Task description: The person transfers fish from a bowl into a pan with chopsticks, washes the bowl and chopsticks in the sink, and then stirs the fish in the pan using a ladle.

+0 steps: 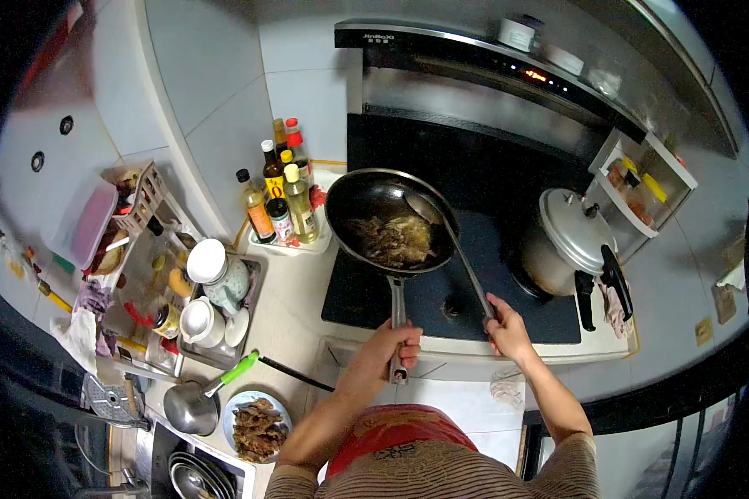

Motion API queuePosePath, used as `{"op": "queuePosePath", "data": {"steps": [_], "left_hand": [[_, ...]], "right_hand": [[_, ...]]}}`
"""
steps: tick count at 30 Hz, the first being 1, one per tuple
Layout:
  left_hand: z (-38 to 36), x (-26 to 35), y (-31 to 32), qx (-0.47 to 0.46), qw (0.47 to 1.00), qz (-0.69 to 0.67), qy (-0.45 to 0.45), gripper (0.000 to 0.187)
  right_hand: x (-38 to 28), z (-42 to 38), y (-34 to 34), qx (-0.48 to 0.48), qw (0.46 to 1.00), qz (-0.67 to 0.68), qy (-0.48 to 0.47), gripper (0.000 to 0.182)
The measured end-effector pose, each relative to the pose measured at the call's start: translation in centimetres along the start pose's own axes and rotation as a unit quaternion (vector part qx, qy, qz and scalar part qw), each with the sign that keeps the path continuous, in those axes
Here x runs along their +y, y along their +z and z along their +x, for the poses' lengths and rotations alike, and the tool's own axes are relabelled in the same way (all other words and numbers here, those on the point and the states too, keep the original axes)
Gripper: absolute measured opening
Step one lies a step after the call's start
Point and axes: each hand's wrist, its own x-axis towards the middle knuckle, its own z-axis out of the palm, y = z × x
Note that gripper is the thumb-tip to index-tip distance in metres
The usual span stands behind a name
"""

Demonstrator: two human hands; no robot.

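My left hand (389, 351) is wrapped round the handle of a dark frying pan (354, 220) over the black cooktop. In the pan lies browned food (391, 239) with oil around it. My right hand (508, 326) grips the long handle of a metal spatula (469, 264), whose head rests inside the pan near its right wall, beside the food. The pan looks tilted, with its far rim raised; whether its base touches the cooktop is hidden.
A pressure cooker (567, 237) stands on the right of the cooktop (491, 312). Several sauce bottles (300, 208) crowd a tray behind left. On the left counter are a plate of fried food (258, 426), a saucepan with a green handle (193, 407) and a tray of white crockery (233, 353).
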Motion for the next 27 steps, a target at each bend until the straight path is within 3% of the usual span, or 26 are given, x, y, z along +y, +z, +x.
{"op": "queuePosePath", "data": {"steps": [4,8,9,12,15,19,22,27], "left_hand": [[0.9,-1.0,-1.3,-0.065,0.997,-0.049,0.009,0.024],[1.2,-1.1,-2.3,-0.074,0.995,-0.057,0.019,0.011],[1.4,-1.0,-2.8,-0.085,0.995,-0.057,0.012,0.011],[2.0,-0.5,-3.3,-0.093,0.994,-0.048,0.006,0.018],[3.9,-0.6,-4.1,-0.093,0.994,-0.051,-0.005,0.022],[5.9,-1.0,-4.7,-0.107,0.993,-0.041,-0.006,0.012],[5.0,-1.0,-4.0,-0.033,0.999,-0.012,0.01,0.017],[2.8,-1.7,-3.4,0.015,0.993,0.102,0.051,0.034]], "right_hand": [[0.6,1.9,1.1,0.014,0.995,-0.092,-0.045,0.052],[-0.7,2.6,2.2,0.036,0.967,-0.22,-0.12,0.05],[-2.0,2.3,2.5,0.023,0.973,-0.22,-0.067,0.05],[-0.7,3.3,3.5,0.055,0.942,-0.242,-0.225,0.052],[-0.9,4.2,4.2,0.059,0.926,-0.281,-0.245,0.051],[-1.8,4.5,4.3,0.045,0.93,-0.313,-0.186,0.054],[-2.9,3.5,4.1,0.019,0.94,-0.323,-0.111,0.054],[-0.4,3.8,3.8,0.036,0.908,-0.387,-0.156,0.06]]}}
